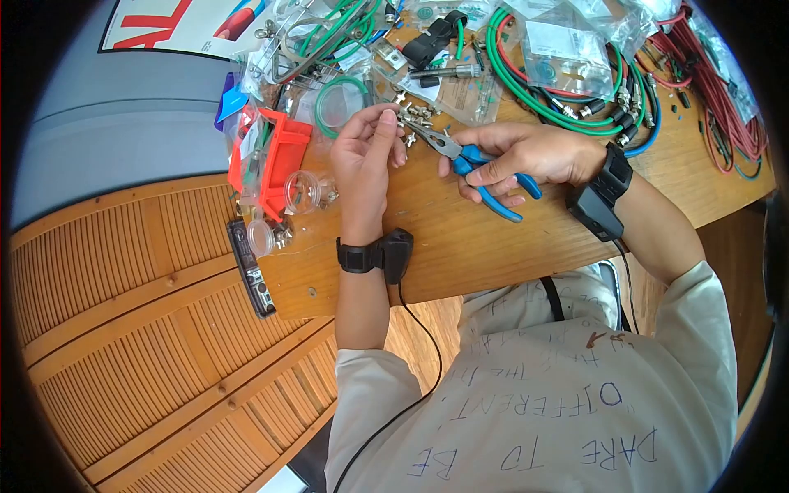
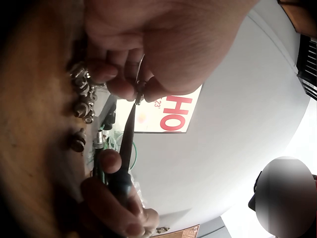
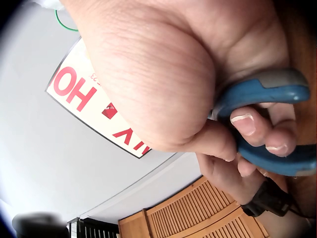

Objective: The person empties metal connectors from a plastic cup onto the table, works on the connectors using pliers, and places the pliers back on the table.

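My left hand (image 1: 366, 156) pinches a small shiny metal piece (image 2: 139, 96) between thumb and fingertips, with a thin wire-like strip rising from it. The fingers hide much of the piece, and I cannot tell its exact kind. My right hand (image 1: 534, 156) grips long-nose pliers (image 1: 444, 145) by their blue handles, seen large in the right wrist view with fingers curled round a blue handle (image 3: 270, 91). The pliers' tapered nose points at the left fingertips, its tip right at the metal piece. Several small metal connectors (image 2: 81, 106) lie on the wooden table (image 1: 493, 246) beside the left hand.
Left of the left hand stand a red plastic bin (image 1: 283, 156) and a clear round tub (image 1: 302, 191). A black device (image 1: 251, 269) lies along the table's left edge. Coiled green cable (image 1: 495, 51), plastic bags (image 1: 567, 70) and a red cable bundle (image 1: 711, 70) cover the far side.
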Demonstrator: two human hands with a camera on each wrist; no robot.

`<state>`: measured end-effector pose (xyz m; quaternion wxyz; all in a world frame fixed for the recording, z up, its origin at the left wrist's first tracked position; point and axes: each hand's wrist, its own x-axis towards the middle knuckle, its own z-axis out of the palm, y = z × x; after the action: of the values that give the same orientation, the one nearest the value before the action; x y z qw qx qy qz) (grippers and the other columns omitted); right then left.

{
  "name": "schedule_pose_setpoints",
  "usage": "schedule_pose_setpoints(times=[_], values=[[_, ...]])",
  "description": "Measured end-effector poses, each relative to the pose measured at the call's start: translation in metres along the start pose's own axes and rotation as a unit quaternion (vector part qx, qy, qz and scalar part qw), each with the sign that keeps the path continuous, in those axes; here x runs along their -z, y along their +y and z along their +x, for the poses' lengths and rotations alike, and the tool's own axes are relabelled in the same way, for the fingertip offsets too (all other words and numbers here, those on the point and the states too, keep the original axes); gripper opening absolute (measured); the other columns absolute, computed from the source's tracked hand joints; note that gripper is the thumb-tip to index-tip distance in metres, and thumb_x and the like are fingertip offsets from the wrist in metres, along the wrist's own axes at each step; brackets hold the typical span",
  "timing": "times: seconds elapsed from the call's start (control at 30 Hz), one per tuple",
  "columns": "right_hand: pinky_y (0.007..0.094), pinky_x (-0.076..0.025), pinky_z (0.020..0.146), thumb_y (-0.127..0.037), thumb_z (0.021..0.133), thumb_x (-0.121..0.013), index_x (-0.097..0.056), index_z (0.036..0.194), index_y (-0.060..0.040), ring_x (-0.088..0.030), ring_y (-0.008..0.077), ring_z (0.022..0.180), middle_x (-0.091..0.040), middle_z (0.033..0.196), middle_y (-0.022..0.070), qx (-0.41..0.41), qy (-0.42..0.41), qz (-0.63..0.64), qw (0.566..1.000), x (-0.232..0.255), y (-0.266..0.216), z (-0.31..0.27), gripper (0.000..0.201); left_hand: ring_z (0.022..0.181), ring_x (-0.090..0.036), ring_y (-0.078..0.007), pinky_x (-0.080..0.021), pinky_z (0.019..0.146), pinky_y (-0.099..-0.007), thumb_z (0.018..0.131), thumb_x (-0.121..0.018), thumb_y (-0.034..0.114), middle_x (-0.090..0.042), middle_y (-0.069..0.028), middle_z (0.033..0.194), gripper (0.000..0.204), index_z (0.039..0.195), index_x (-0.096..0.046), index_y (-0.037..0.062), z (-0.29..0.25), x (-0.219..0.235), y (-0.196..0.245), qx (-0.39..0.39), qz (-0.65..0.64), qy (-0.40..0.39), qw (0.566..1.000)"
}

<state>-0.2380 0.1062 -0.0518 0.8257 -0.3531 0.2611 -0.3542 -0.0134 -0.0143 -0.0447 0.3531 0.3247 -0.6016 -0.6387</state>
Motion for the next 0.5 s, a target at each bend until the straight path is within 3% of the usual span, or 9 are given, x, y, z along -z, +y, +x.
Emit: schedule_pose_setpoints(times=[0.5], values=[[0.0263, -0.045, 0.057, -0.006, 0.104, -0.063, -0.053, 0.135, -0.0021, -0.047, 0.0060, 0.061, -0.065, 0.100, 0.0081, 0.005, 0.007, -0.026, 1.000, -0.0009, 0.0006, 0.0003, 0.032, 0.064, -0.058, -0.0088, -0.042, 0.057, -0.0219, 0.106, -0.069, 0.019, -0.068, -0.0039, 0.087, 0.025, 0.119, -0.071, -0.0026, -0.0008, -0.0017, -0.0010, -0.005, 0.014, -0.002, 1.000]])
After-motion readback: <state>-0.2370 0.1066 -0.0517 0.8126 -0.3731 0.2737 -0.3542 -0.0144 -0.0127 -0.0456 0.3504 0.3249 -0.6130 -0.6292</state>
